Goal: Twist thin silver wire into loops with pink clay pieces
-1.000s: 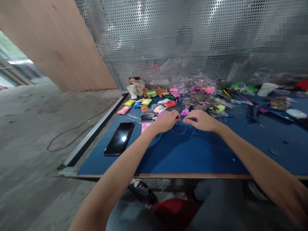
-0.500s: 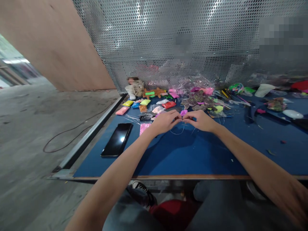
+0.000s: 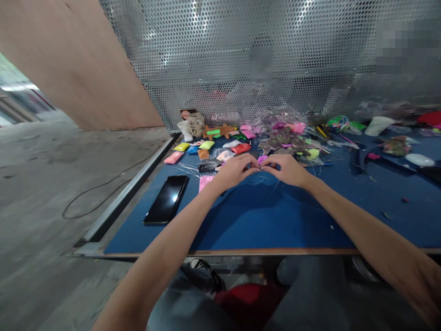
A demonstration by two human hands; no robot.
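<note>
My left hand [image 3: 237,171] and my right hand [image 3: 286,170] meet above the blue table, fingers pinched and tips nearly touching. Between the fingertips shows a small purple clay piece [image 3: 262,159], partly covered by the fingers. Thin clear strands [image 3: 255,182] show just below the hands; whether they are attached to the piece I cannot tell. Left of my left hand are a pink packet [image 3: 206,182] and a bundle of thin wires [image 3: 186,168]. A clear bag with greyish lumps [image 3: 284,141] lies just behind my hands.
A black phone [image 3: 166,200] lies on the blue table [image 3: 262,230] at the left. Coloured clay packets, such as a red one [image 3: 240,148], line the back beside a perforated metal panel [image 3: 220,55]. On the right are a white oval object [image 3: 419,160] and a white cup [image 3: 378,125].
Both hands stay together and have shifted only slightly, fingers still pinched. The loop of thin strand below them looks flatter now. The camera view has moved a little.
</note>
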